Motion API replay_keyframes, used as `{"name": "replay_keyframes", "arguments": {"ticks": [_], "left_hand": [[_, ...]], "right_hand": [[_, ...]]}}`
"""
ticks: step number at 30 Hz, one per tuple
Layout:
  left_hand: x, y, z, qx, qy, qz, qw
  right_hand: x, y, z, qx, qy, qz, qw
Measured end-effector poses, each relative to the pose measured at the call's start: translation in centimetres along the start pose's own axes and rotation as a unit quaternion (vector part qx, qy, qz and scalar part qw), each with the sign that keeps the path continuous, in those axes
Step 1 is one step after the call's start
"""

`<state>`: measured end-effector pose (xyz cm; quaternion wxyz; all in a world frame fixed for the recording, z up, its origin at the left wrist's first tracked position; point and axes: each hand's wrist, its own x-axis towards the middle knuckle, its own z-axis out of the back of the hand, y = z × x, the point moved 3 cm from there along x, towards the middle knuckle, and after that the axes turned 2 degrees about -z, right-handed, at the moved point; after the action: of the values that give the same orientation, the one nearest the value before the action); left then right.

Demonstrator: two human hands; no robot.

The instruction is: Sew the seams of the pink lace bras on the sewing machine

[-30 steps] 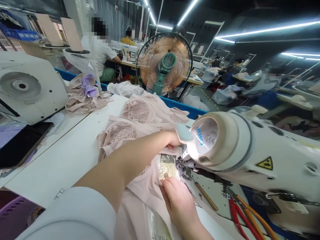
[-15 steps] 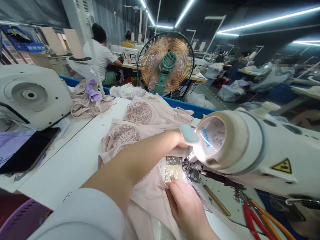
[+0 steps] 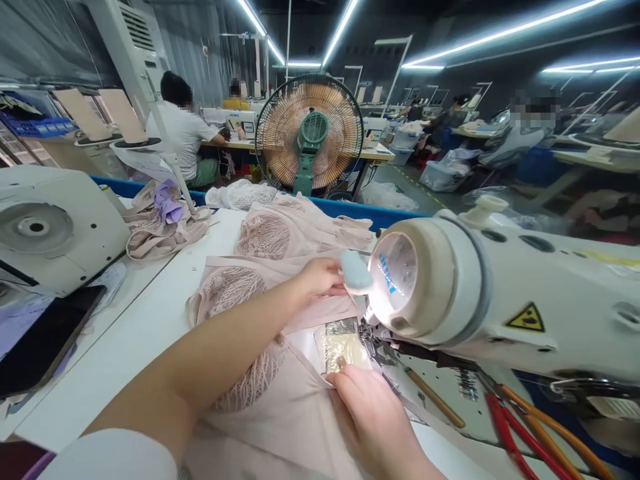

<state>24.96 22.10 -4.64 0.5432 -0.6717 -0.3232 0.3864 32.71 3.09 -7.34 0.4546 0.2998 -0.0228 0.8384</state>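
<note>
My left hand [image 3: 321, 277] reaches across to the left of the sewing machine head [image 3: 425, 280], its fingers closed on the edge of a pale pink lace bra [image 3: 315, 312]. Just below, my right hand [image 3: 375, 410] pinches the edge of pale pink bra fabric [image 3: 270, 427] that drapes toward me over the table's front. Between the hands, a clear-taped plate with a yellowish patch [image 3: 343, 350] lies beside the presser foot area [image 3: 367, 333]. A grey-blue pad [image 3: 356, 272] on the machine partly covers my left fingertips.
More pale pink bras [image 3: 270, 230] lie behind my left hand. Red- and orange-handled tools [image 3: 515, 427] and a wooden-handled tool [image 3: 435, 397] are at right. A phone [image 3: 50, 340] and another machine [image 3: 55, 227] stand left; a fan [image 3: 310, 133] is beyond the blue edge.
My left hand has drawn back leftward from the machine head with the bra edge, and its fingers show now. My right hand keeps its pinch. The view has shifted slightly.
</note>
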Motion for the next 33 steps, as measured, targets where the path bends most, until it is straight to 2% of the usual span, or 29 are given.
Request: {"name": "replay_keyframes", "arguments": {"ticks": [7, 18, 28, 31, 33], "left_hand": [[-1.8, 0.4, 2.0, -0.113, 0.086, 0.017, 0.99], [-0.9, 1.1, 2.7, -0.136, 0.062, -0.005, 0.989], [-0.7, 0.9, 2.8, -0.07, 0.017, -0.002, 0.997], [-1.1, -0.8, 2.8, 0.001, 0.01, 0.002, 1.0], [-2.4, -2.7, 2.6, 0.064, 0.011, -0.008, 0.998]], "right_hand": [[0.5, 0.1, 0.3, 0.012, -0.016, 0.01, 1.0], [0.5, 0.2, 0.3, 0.003, -0.015, 0.01, 1.0], [0.5, 0.1, 0.1, -0.007, -0.022, 0.002, 1.0], [0.5, 0.2, -0.1, -0.03, -0.016, -0.004, 0.999], [0.6, 0.3, -0.1, -0.051, -0.014, -0.01, 0.999]]}}
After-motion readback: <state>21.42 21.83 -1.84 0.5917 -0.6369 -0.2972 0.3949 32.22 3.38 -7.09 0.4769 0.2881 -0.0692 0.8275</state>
